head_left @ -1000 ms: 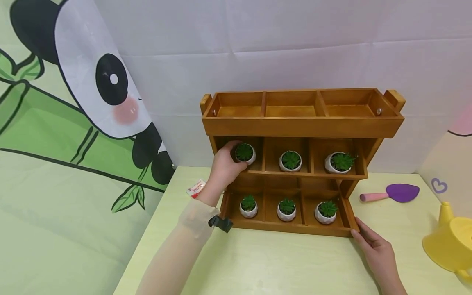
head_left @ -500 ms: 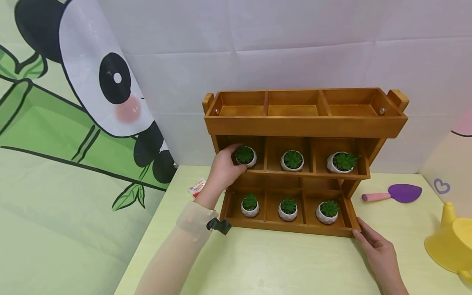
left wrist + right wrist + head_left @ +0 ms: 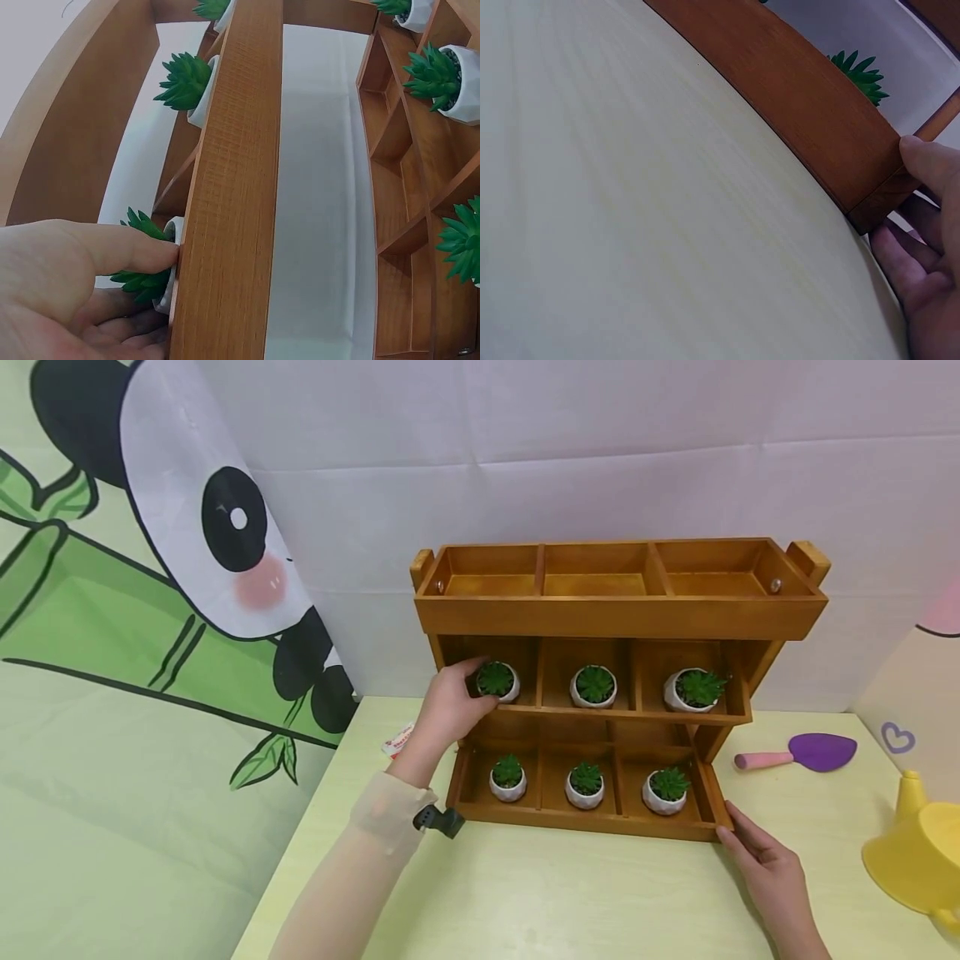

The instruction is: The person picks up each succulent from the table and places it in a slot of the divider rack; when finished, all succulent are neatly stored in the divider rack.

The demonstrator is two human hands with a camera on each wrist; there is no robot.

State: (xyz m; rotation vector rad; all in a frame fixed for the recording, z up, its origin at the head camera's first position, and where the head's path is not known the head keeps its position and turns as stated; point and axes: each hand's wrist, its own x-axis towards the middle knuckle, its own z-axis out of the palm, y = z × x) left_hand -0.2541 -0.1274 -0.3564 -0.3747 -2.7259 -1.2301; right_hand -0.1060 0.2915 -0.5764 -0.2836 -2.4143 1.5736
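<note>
A three-tier wooden plant shelf (image 3: 622, 620) stands on the table. In the left compartment of its middle tier, my left hand (image 3: 452, 702) grips a small white-potted succulent (image 3: 497, 679), thumb at the front and fingers behind it. The left wrist view shows that pot (image 3: 174, 232) just behind the tier's front board (image 3: 234, 180). My right hand (image 3: 772, 868) holds the bottom tier's front right corner. Seen from the right wrist, the thumb lies on the corner's upper edge and the fingers bend beside it.
Two more potted succulents (image 3: 594, 686) sit in the middle tier, and three (image 3: 585, 786) in the bottom one. At right lie a purple trowel (image 3: 821, 752) and a yellow watering can (image 3: 918, 856). A small red-and-white packet (image 3: 397, 741) is behind my left forearm.
My left hand and its potted succulent have come slightly down and forward in the left compartment. My right hand stays on the shelf corner. The head view has shifted a little.
</note>
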